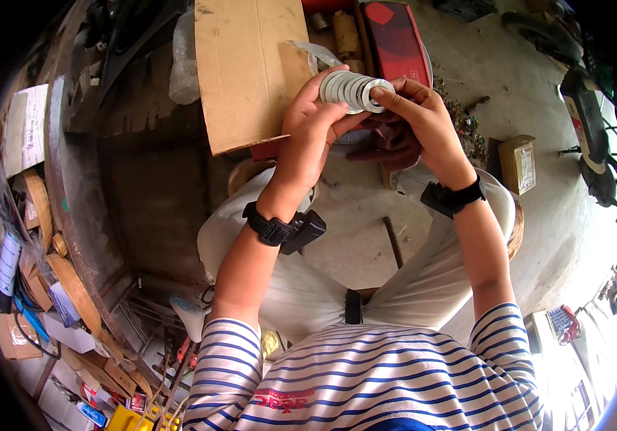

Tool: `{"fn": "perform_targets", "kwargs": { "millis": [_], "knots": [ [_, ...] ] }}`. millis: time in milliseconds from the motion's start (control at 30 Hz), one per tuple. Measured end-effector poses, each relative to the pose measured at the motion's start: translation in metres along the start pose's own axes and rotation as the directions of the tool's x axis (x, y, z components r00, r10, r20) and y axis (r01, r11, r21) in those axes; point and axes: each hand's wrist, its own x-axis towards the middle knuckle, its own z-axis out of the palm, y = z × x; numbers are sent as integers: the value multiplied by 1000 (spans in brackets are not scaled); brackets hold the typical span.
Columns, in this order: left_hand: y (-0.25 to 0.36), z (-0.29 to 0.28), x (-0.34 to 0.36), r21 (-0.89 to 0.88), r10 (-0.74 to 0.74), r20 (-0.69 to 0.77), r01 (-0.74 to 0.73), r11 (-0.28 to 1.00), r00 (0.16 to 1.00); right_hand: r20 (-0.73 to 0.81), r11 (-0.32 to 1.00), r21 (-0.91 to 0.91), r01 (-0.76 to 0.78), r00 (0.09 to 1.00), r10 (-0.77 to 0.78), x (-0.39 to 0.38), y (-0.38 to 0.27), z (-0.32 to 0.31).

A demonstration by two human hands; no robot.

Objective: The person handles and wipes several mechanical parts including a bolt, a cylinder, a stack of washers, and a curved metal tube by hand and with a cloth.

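A fanned row of flat, silvery metal washers [342,89] is held up above the boxes in front of me. My left hand [307,123] is closed around the row from the left, its thumb lying along the lower side. The right-end washer [377,95], with its round hole showing, is pinched by my right hand [427,118], thumb on its face. The fingers behind the washers are partly hidden. Just below my right hand is a dark reddish, folded-looking thing [394,149]; its kind I cannot make out.
Beyond my hands stands an opened cardboard box flap [251,65], beside a red box [394,42] and a tan roll-shaped object [348,37]. A small carton [517,165] sits on the concrete floor at right. A dark metal bench edge [71,208] and stacked clutter line the left.
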Motion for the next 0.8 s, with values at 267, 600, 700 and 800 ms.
{"fn": "perform_targets", "kwargs": {
  "millis": [267, 600, 700, 800],
  "knots": [
    [-4, 1, 2, 78, 41, 2, -41, 996, 999, -3, 998, -39, 48, 999, -48, 2, 5, -2],
    [-9, 0, 4, 187, 91, -23, -85, 979, 996, -47, 981, -185, 49, 997, -59, -3, 1, 3],
    [-10, 1, 3, 195, 93, -37, -84, 977, 995, -53, 990, -139, 26, 998, -34, -5, 0, 6],
    [-11, 1, 4, 194, 103, -48, -92, 977, 993, -63, 989, -140, 38, 997, -48, -6, 0, 7]
  ]
}}
